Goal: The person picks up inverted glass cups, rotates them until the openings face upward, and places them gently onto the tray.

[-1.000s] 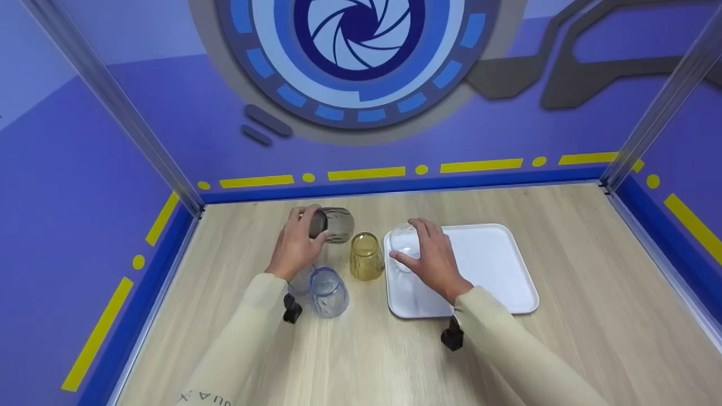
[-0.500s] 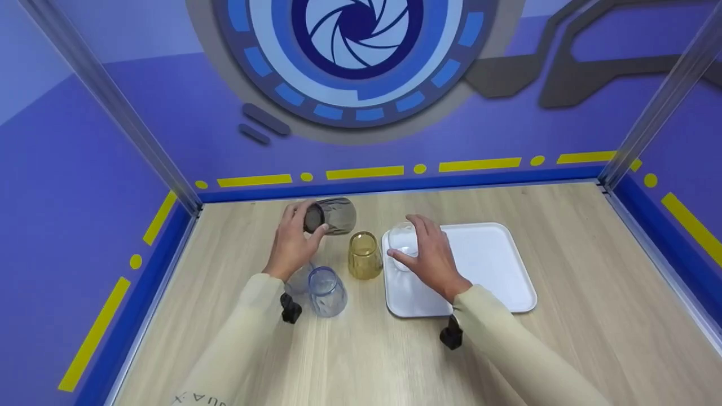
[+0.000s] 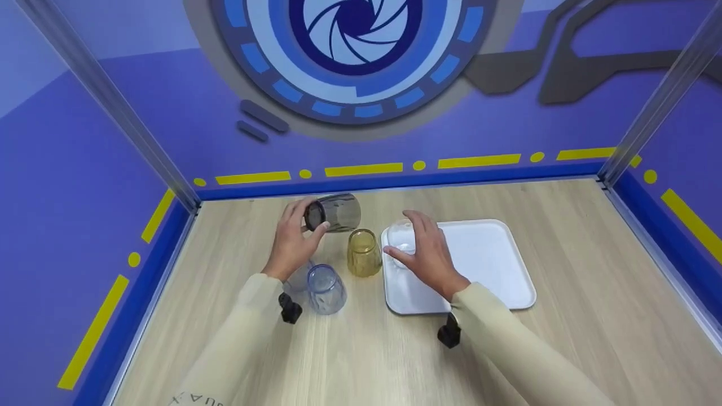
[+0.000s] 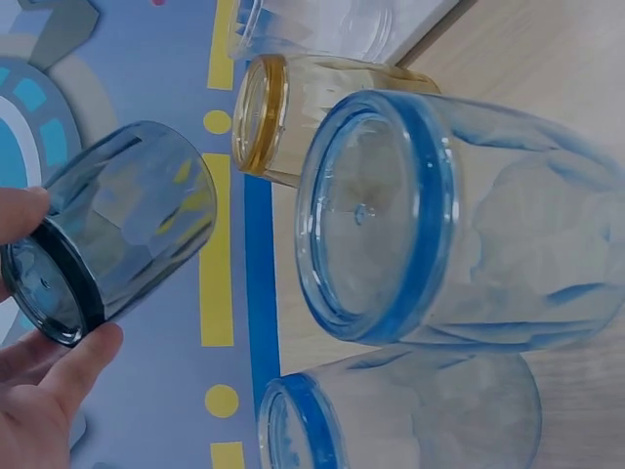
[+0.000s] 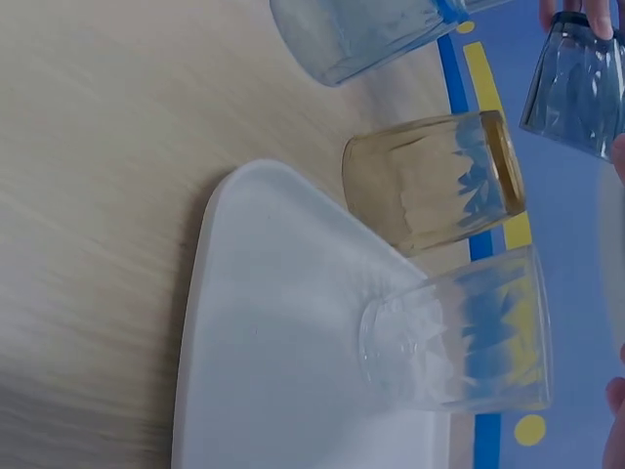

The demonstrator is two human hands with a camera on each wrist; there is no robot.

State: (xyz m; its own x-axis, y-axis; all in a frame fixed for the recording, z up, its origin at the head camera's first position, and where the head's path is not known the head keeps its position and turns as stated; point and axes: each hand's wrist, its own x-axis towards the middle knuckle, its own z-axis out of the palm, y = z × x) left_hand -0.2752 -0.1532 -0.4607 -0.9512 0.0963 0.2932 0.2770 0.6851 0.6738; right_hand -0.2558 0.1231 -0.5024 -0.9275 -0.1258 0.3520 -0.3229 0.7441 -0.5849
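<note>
Four tumblers and a tray on a pale wood-grain table (image 3: pixel 564 349).

Smoky grey ribbed glass tumbler (image 3: pixel 334 212) lifted clear of the table near the back edge, tipped on its side, thick base toward the palm, mouth pointing right; nothing visible inside. Pinched at the base by the left hand (image 3: pixel 293 242), thumb below and fingertips (image 4: pixel 21 210) on top, as the left wrist view shows with the dark base rim (image 4: pixel 54 293) between them.

Amber faceted glass tumbler (image 3: pixel 363 252) set upside down on the wood, just left of the tray, empty. Blue-rimmed clear plastic tumbler (image 3: pixel 324 287) also inverted, in front of the left wrist, with a second blue-rimmed clear tumbler (image 3: pixel 299 277) partly hidden behind the forearm; in the left wrist view both close together, the nearer one (image 4: pixel 459 225) above the farther (image 4: pixel 400 415).

Clear faceted glass tumbler (image 3: pixel 401 239) standing inverted on the near-left corner of the flat white square plastic tray (image 3: pixel 491 265), base up, empty, close beside the amber one in the right wrist view (image 5: pixel 459 332). Right hand (image 3: pixel 428 254) arched over it, fingers spread and lightly curved down around its top, thumb reaching toward the left side; firm contact or a slight gap not clear from these views.

Both forearms in beige sleeves, stretched forward from the near edge, a small black camera mount under each wrist.
</note>
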